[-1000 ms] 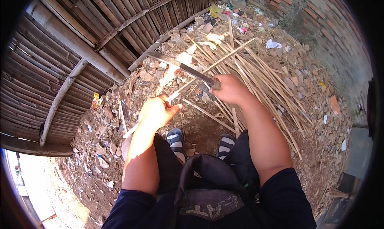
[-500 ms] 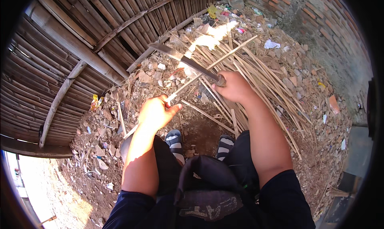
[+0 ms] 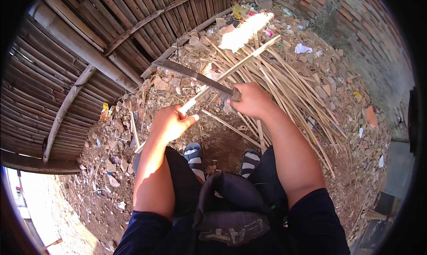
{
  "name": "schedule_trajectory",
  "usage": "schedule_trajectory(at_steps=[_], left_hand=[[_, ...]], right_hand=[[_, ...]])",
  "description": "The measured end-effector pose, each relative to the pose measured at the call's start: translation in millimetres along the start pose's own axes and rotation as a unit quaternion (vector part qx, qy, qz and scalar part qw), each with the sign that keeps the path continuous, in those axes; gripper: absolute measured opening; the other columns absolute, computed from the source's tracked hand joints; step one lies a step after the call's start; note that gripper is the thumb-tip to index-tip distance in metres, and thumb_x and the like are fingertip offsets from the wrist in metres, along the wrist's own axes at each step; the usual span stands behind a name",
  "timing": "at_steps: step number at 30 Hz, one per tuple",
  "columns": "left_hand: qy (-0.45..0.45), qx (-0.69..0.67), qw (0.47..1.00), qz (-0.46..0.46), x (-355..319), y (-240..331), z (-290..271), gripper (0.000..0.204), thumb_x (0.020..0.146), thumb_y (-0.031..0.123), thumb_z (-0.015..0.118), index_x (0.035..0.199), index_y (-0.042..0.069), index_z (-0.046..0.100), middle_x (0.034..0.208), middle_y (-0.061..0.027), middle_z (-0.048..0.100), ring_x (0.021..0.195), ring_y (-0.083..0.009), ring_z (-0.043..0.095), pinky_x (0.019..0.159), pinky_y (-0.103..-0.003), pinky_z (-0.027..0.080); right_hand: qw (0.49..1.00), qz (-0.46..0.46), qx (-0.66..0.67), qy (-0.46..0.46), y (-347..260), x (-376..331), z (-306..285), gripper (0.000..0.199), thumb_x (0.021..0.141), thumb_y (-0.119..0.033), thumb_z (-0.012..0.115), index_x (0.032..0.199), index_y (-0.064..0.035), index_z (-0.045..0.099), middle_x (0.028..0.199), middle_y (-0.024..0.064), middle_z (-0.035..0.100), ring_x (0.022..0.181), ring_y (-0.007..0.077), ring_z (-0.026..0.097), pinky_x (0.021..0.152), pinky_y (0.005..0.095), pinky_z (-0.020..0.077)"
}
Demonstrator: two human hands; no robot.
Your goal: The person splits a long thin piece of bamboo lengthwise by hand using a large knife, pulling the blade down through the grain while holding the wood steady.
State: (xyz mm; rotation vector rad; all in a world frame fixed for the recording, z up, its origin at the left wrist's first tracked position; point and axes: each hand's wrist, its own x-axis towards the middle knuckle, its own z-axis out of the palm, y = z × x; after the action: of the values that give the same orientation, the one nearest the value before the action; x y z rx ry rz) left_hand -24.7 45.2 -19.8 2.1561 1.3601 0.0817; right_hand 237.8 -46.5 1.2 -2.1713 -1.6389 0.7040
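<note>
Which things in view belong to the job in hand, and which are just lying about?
In the job:
- strip, in the left hand
- long knife, in the right hand
- strip pile, probably, as its pieces look alike

Just lying about, it seems:
- white scrap
- yellow bag
- orange-red shard

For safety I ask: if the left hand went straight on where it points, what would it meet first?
Probably the knife blade, which crosses the held stick ahead of the left hand, though depth is unclear.
</note>
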Motion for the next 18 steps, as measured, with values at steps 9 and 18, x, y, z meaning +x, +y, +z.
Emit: schedule_trajectory(at_steps=[9, 18], left_hand=[[0.036, 0.034, 0.997, 0.052, -1, 3, 0, 0.056, 0.081, 0.057, 0.084, 0.074, 0.005, 0.063, 0.067, -0.0140, 0.066, 0.065, -0.0314, 0.067, 0.065, -0.043, 0.053], [0.009, 0.041, 0.998, 0.045, -10, 0, -1, 0.056, 0.081, 0.059, 0.081, 0.077, 0.006, 0.066, 0.071, -0.0157, 0.068, 0.073, -0.0369, 0.070, 0.070, -0.047, 0.055]], right_hand=[[0.996, 0.027, 0.064, 0.058, 52, 17, -11, 0.037, 0.086, -0.032, 0.082, 0.108, -0.0028, 0.073, 0.085, 0.0189, 0.071, 0.078, 0.0345, 0.068, 0.076, 0.0444, 0.0525], [0.999, 0.005, 0.036, -0.033, 35, 20, -6, 0.031, 0.086, -0.035, 0.082, 0.093, -0.0072, 0.071, 0.083, 0.0147, 0.071, 0.078, 0.0304, 0.068, 0.076, 0.0437, 0.0529]])
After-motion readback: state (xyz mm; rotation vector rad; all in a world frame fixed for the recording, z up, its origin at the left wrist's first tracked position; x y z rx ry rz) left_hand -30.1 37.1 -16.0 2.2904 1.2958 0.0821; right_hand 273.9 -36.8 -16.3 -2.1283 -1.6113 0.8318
